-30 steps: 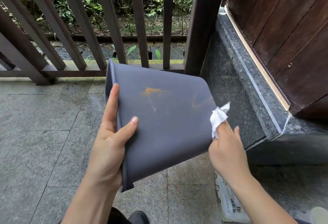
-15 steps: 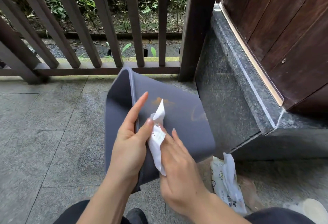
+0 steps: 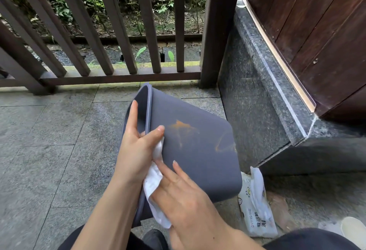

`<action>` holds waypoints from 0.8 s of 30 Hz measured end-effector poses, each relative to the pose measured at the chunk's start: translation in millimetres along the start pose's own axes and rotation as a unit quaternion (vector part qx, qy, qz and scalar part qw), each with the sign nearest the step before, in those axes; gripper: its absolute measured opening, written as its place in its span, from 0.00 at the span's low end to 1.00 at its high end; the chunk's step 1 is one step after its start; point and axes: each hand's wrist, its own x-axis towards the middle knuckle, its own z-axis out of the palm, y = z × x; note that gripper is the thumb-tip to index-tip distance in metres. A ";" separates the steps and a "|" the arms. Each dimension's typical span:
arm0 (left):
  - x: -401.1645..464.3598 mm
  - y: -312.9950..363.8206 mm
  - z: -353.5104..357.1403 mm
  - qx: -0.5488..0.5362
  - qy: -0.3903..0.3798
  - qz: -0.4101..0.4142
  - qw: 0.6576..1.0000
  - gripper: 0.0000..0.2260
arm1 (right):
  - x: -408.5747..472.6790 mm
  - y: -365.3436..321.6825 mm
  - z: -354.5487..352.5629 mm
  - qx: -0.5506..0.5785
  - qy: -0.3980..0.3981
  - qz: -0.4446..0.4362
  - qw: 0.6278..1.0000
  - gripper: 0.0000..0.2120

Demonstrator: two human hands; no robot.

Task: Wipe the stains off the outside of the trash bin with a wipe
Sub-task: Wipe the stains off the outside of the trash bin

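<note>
A dark grey trash bin [image 3: 200,162] lies tilted on its side above the paving, its mouth to the left. An orange stain [image 3: 179,126] marks its upper outer wall, and a fainter orange smear [image 3: 223,145] sits further right. My left hand [image 3: 136,150] grips the bin's rim, fingers inside and thumb on the outer wall. My right hand [image 3: 188,200] holds a white wipe [image 3: 153,182] against the outer wall near the rim, two fingers stretched flat on the bin. Its thumb is hidden. The wipe's top end lies under my left thumb.
A pack of wet wipes [image 3: 255,210] lies on the paving right of the bin. A dark stone step [image 3: 257,111] and a brown wooden door [image 3: 316,32] stand to the right. A wooden railing [image 3: 118,32] runs behind. A pale rounded object [image 3: 354,228] shows at the lower right.
My right hand brought the wipe from the bin's right edge across to the rim by my left hand and laid it on the wall. The bin tipped lower and nearer.
</note>
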 end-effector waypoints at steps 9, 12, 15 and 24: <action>-4.1 -2.6 20.0 0.027 0.025 0.085 0.996 0.32 | 3.9 19.1 -12.2 0.013 0.026 0.029 0.999 0.17; -8.7 -8.3 25.8 0.027 0.019 0.102 0.994 0.31 | 18.1 33.0 -19.8 -0.021 0.028 0.087 0.996 0.28; -16.6 -9.7 33.1 0.042 -0.021 0.122 0.991 0.31 | 32.8 57.7 -33.3 -0.066 0.048 0.151 0.985 0.32; -21.5 -17.5 45.9 0.059 -0.106 0.119 0.986 0.31 | 42.4 61.3 -34.7 0.058 0.115 0.211 0.969 0.29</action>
